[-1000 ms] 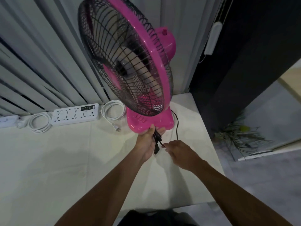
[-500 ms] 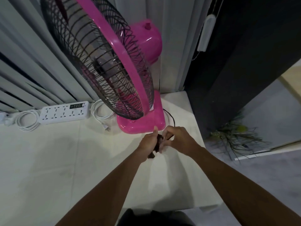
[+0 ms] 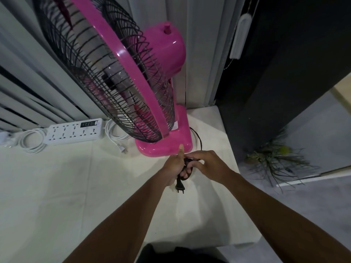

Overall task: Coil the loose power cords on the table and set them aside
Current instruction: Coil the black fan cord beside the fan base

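A black power cord [image 3: 198, 138] runs from the back of the pink fan [image 3: 165, 143] down to my hands. My left hand [image 3: 173, 166] is closed around a small bundle of this cord, thumb pointing up; the black plug [image 3: 180, 186] hangs below the fist. My right hand [image 3: 207, 165] meets it from the right, fingers pinching the cord at the bundle. Both hands hover just above the white table [image 3: 57, 186], in front of the fan's base. A white cord [image 3: 115, 133] lies coiled left of the fan, another white coil [image 3: 32, 140] further left.
A white power strip [image 3: 75, 130] lies along the back wall between the two white coils. The table's right edge drops to a grey floor with a spiky plant [image 3: 275, 160]. A dark wall panel stands at the right.
My right hand has closed in on the left hand and now works the black cord at the bundle. The view has shifted, so the fan looms larger and the plug hangs lower.
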The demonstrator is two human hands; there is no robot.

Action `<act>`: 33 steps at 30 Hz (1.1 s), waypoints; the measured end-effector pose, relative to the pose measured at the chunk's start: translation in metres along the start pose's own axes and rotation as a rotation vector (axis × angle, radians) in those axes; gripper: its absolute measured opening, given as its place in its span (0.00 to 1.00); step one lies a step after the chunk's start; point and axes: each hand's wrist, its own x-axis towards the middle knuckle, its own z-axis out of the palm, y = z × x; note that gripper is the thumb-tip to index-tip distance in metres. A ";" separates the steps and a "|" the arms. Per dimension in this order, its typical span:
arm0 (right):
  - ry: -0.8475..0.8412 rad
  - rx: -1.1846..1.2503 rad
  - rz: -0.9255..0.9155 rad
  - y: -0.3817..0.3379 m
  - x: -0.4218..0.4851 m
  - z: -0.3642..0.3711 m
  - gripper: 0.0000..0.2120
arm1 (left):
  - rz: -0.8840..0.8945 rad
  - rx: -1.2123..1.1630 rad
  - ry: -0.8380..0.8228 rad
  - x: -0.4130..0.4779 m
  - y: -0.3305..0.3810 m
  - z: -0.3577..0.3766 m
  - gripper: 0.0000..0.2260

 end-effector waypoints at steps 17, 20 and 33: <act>0.119 -0.237 -0.047 -0.005 0.010 -0.013 0.09 | 0.068 -0.117 -0.308 -0.036 -0.041 -0.054 0.11; 0.085 -0.275 -0.047 -0.004 0.009 -0.012 0.08 | 0.013 -0.269 -0.369 -0.037 -0.040 -0.065 0.12; 0.001 -0.250 0.066 -0.008 0.008 -0.006 0.13 | 0.131 -0.215 0.051 -0.034 0.008 -0.027 0.11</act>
